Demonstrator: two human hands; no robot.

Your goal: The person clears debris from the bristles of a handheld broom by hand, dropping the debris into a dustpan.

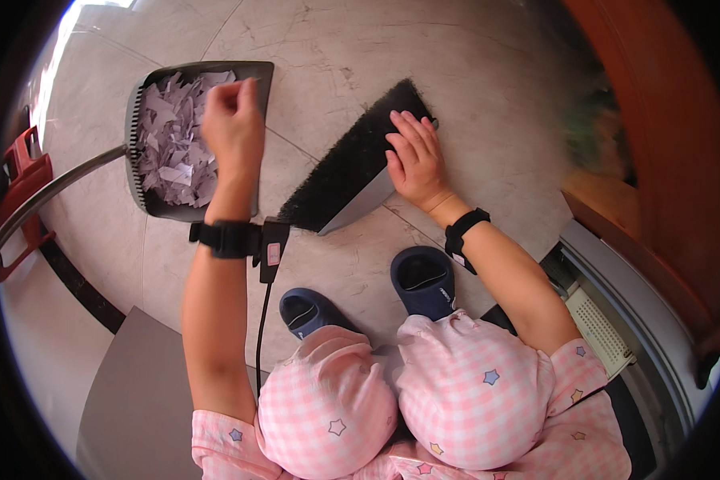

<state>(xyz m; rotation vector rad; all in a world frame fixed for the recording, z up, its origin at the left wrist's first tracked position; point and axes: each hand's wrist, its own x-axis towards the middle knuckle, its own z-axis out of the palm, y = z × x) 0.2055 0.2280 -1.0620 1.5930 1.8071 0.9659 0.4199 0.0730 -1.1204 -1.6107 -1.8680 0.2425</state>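
A grey dustpan [266,96] with a toothed rear edge lies on the floor at the left, holding many torn paper scraps [172,128]. Over its right side my left hand [236,132] is closed in a pinch; what the fingertips hold, if anything, is too small to make out. To the right, a broom head [352,160] with black bristles and a grey body lies at a slant. My right hand [418,160] rests against its upper right end, fingers stretched out over the bristles and body. Black straps circle both my wrists.
The dustpan's metal handle [64,189] runs to the left edge, near a red plastic stool-like object [28,188]. My feet in dark blue slippers [422,282] stand below the broom head. Reddish-brown furniture [664,120] borders the right side, with a whitish keyboard [596,328] lower down.
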